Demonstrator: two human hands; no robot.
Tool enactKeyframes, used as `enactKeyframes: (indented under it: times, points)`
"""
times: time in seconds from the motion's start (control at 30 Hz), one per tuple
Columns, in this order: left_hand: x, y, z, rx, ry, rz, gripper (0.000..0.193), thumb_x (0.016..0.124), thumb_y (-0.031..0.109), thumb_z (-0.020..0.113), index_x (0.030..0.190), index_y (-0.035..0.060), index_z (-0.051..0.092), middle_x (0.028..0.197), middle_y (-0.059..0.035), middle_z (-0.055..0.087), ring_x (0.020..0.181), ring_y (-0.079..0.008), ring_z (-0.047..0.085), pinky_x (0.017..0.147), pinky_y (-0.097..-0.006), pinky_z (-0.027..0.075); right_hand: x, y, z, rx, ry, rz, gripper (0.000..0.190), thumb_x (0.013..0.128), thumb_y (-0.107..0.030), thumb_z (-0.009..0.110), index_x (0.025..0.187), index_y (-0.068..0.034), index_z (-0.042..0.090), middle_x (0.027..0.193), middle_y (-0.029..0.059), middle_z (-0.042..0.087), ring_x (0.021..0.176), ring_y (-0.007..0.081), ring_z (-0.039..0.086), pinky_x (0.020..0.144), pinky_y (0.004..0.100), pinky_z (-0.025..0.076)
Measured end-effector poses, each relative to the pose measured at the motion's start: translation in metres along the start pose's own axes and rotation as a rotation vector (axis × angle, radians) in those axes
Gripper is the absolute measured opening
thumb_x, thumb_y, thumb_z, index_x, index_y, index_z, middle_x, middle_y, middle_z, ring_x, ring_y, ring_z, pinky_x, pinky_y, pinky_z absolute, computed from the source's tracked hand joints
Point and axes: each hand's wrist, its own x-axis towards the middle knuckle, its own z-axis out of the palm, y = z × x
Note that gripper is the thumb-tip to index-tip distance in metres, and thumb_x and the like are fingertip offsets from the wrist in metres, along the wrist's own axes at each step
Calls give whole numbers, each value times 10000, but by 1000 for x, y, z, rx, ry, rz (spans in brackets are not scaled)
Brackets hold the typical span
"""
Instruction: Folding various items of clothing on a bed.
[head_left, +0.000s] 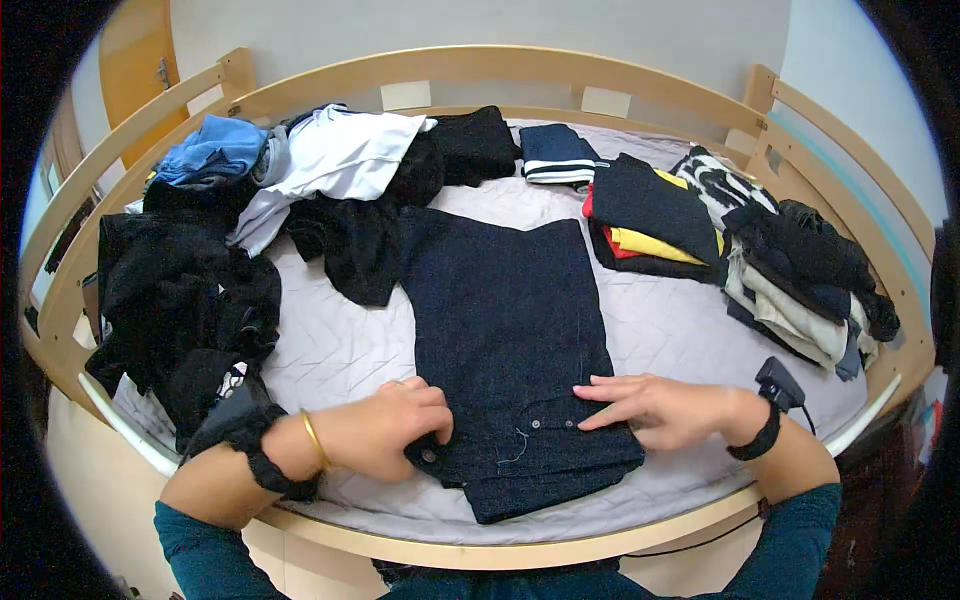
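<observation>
Dark navy denim trousers (502, 322), apparently folded lengthwise, lie on the bed in front of me. Their near end has metal buttons or rivets, visible stitching and a loose pale thread. My left hand (401, 431), with a gold bangle at the wrist, curls its fingers around the left edge close to a button; its thumb is hidden. On the opposite edge, the fingertips of my right hand (637, 409) rest on the cloth beside two rivets. Those fingers are spread and the palm stays off the cloth.
A wooden bed rail (487, 60) encloses the quilted pale sheet (337, 322). Leftward lie heaped black clothes (187, 285), a white shirt (330, 150) and a blue garment (214, 150). Folded navy cloth (556, 150), a dark stack (652, 210) and piled clothes (810, 262) sit right.
</observation>
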Motion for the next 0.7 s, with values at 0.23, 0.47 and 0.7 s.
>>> enactKeyframes:
  times: [0.23,0.47,0.7]
  points:
    - [34,-35,-37,-333,219,-187,248,768,106,618,1003,29,636,1116,-167,620,1072,-311,583,934,-371,458,29,8,-31,159,-1,100,361,862,-116,631,1216,-51,606,1330,194,542,1238,333,522,1058,406,393]
    - [50,-101,27,211,350,-208,399,898,93,479,1291,53,532,1385,-173,489,1333,-329,408,1086,-516,319,58,84,16,-379,343,18,443,852,-5,479,1288,-58,537,1370,195,500,1280,362,466,1042,428,402]
    - [33,-64,-6,319,119,-261,618,777,-3,566,1378,73,443,1469,-163,393,1371,-343,353,1101,-511,306,29,76,0,-365,175,127,675,700,36,528,1361,-89,468,1433,194,430,1337,358,401,1061,460,364]
